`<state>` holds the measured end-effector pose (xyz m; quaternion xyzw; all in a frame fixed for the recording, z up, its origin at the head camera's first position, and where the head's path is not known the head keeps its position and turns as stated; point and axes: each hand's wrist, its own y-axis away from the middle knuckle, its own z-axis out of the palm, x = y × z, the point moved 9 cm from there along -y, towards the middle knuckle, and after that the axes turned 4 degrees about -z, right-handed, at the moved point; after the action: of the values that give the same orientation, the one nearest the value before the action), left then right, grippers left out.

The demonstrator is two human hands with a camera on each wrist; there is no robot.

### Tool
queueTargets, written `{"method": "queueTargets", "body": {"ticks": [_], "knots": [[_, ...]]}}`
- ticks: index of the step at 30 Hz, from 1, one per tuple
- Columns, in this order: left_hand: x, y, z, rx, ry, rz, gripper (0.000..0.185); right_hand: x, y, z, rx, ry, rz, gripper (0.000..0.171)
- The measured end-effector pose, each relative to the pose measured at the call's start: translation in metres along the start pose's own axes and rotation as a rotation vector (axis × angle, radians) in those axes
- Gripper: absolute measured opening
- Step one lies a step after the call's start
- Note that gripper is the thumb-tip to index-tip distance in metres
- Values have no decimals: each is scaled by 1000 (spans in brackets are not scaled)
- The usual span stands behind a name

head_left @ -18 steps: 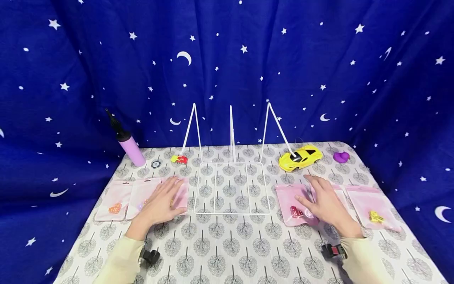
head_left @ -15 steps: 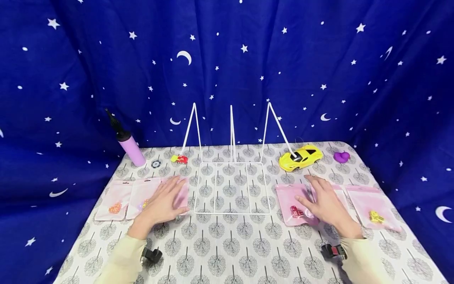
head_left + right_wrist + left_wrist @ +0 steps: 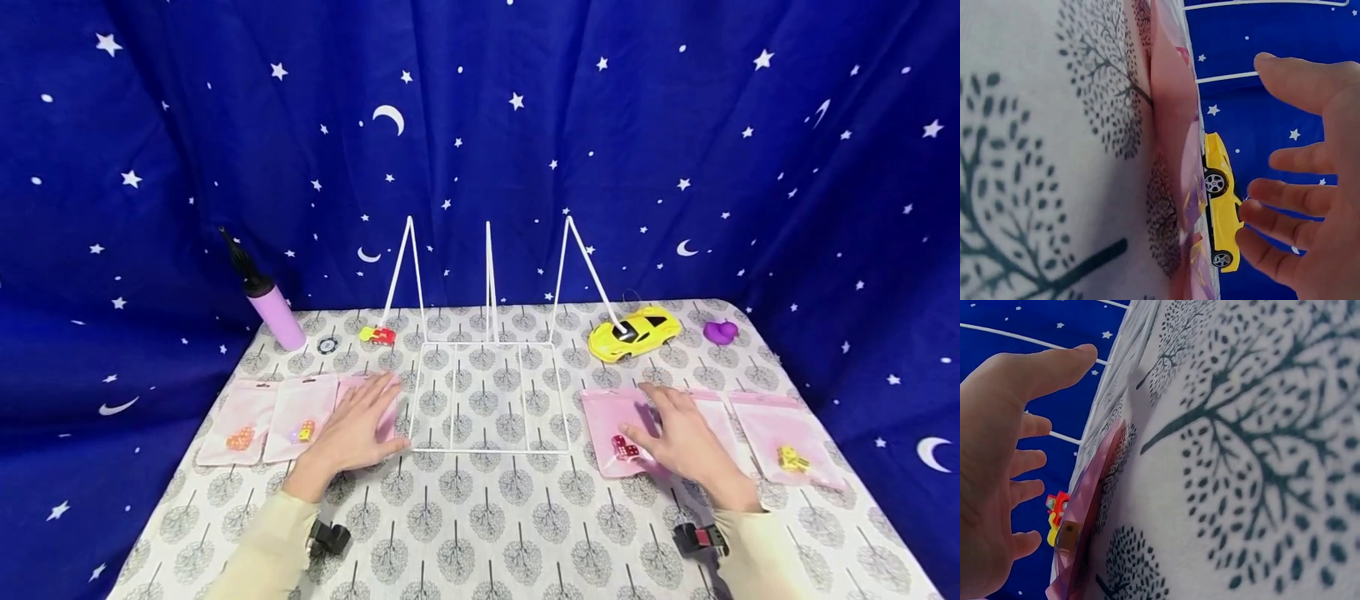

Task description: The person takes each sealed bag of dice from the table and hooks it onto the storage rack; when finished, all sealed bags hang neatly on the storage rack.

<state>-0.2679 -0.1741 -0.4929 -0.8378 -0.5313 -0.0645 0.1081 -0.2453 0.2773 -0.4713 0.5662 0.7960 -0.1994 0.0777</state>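
My left hand (image 3: 348, 429) hovers with fingers spread over the innermost of the left-side pink zip bags, holding nothing. That bag (image 3: 1100, 475) shows below the fingers in the left wrist view. Beside it lie a bag (image 3: 303, 400) with small yellow and orange dice and a bag (image 3: 247, 400) with orange dice (image 3: 241, 439). Over the right-side pink bags, my right hand (image 3: 686, 437) hangs with relaxed fingers and holds nothing. It partly hides the middle bag (image 3: 714, 410). Red dice (image 3: 624, 448) show in the inner bag (image 3: 609, 417), yellow dice (image 3: 791, 458) in the outer one (image 3: 772, 417).
A white wire rack (image 3: 491, 452) stands between the hands, with upright prongs at its back. Behind are a purple hand pump (image 3: 277, 317), a round dial (image 3: 327, 344), a red-yellow toy (image 3: 378, 335), a yellow toy car (image 3: 633, 333) and a purple duck-shaped toy (image 3: 720, 332).
My left hand has shifted slightly right, uncovering the dice in the middle left bag. The right hand has moved slightly, down and to the left. Both remain unfilled.
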Motion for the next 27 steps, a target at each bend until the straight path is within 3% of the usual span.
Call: {"method": "queueTargets", "body": {"ticks": [9,17,27], "knots": [[5,-4,9,-35,-13,14,93,-6,1,-1,-31,16,39,79],[8,-4,7,-50,-19,16,90,-5,3,8,-96,29,99,83],[6,-4,18,-81,-30,-4,89,-2,9,17,-190,42,176,89]]}}
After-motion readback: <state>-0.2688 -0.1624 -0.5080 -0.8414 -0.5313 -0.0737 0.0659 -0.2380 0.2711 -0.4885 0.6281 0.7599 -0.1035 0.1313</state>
